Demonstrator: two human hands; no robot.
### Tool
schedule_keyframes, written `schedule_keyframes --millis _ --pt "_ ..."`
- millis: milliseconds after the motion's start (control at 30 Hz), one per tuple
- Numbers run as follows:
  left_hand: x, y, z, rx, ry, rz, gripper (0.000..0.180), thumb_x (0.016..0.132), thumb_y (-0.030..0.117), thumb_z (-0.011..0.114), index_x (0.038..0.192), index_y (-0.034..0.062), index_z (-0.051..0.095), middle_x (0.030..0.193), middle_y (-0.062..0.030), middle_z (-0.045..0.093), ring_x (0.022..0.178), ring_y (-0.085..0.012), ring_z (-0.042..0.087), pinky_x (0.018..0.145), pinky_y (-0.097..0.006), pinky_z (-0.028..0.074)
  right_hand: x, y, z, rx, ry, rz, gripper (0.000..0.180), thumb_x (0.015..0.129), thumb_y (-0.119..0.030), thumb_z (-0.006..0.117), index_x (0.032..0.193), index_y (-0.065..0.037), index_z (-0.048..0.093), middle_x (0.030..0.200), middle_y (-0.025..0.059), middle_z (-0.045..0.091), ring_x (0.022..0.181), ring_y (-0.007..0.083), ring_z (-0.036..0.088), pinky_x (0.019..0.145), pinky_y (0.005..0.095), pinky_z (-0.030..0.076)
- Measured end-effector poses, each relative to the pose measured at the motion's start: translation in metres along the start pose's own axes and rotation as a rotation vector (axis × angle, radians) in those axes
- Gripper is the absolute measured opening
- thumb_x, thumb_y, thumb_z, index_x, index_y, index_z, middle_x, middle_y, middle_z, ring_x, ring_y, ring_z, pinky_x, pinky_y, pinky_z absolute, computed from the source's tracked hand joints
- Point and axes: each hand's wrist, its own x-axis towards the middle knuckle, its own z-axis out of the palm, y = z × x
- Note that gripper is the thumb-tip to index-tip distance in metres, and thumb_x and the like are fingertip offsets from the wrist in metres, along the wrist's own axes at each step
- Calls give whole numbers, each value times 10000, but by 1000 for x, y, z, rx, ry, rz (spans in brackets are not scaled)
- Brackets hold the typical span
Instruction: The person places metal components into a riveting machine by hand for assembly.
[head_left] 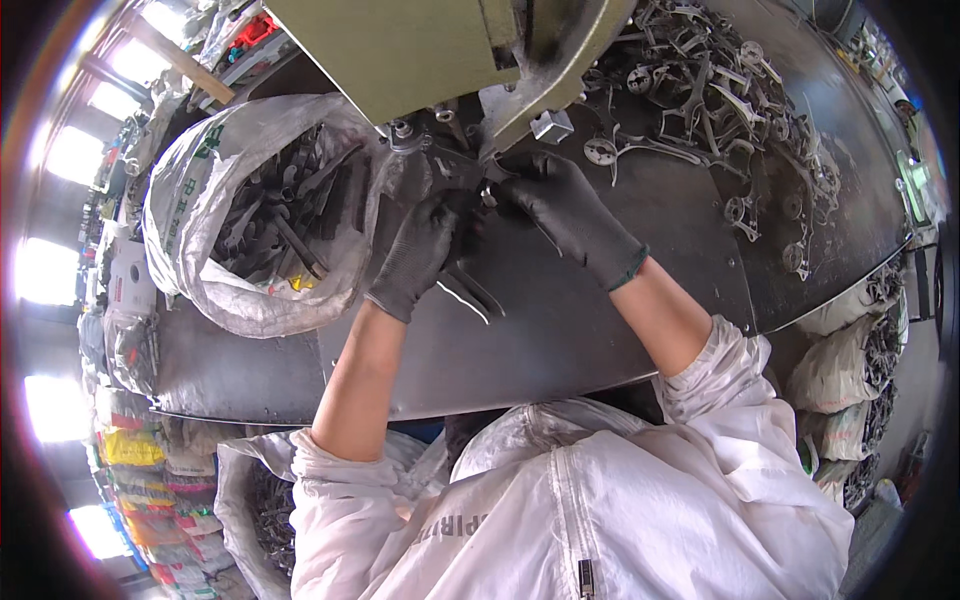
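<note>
My left hand (428, 245), in a dark grey glove, is closed around a metal part with curved arms (468, 293). Its two arms stick out below the palm, toward me. Close beside it, my gloved right hand (572, 212) pinches at a small shiny metal end (488, 194), seemingly of the same part; the fingers partly hide the join. Both hands are just under the head of a green machine (400, 55), beside its lower metal tooling (403, 135).
An open white woven sack (165, 215) full of dark metal parts stands to the left on the dark metal table (560, 330). A heap of bright metal parts with round ends (690, 100) spreads over the far right. More filled sacks (825, 375) stand below the right edge.
</note>
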Motion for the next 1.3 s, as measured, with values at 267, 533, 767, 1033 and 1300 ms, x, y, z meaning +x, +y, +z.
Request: schedule_keyframes --millis 267,533,767,1033,1300 --pt "6 8 5 -131 2 -451 331 926 223 396 1100 -33 513 927 -123 593 852 -208 587 767 -304 469 21 49 -11 138 6 46 223 792 -35 545 994 55 567 823 84 601 629 120 587 548 255 483" --pt "25 -2 -88 863 450 -337 350 844 313 524 988 0 584 915 -227 598 838 -370 589 773 -423 448 3 32 -19 45 -32 79 283 822 -38 537 1087 60 518 790 51 569 602 99 544 541 230 476" --pt "20 -85 -106 920 369 -373 294 796 235 523 905 -27 599 942 -271 583 908 -416 554 795 -458 419 1 25 -7 76 -9 99 309 815 -21 554 1113 47 509 849 75 598 665 112 594 597 250 521" --pt "21 -80 -102 859 451 -308 247 791 190 513 858 -35 592 889 -277 579 889 -422 551 755 -462 423 13 34 -16 -88 -43 114 296 825 -55 552 1112 12 527 866 74 609 692 126 613 609 248 530" --pt "3 -10 -89 448 497 -342 190 849 121 515 980 -16 530 798 -122 611 706 -238 615 623 -326 463 3 23 -12 -84 -16 105 296 828 -95 555 1093 36 530 860 71 617 672 118 617 597 243 526"
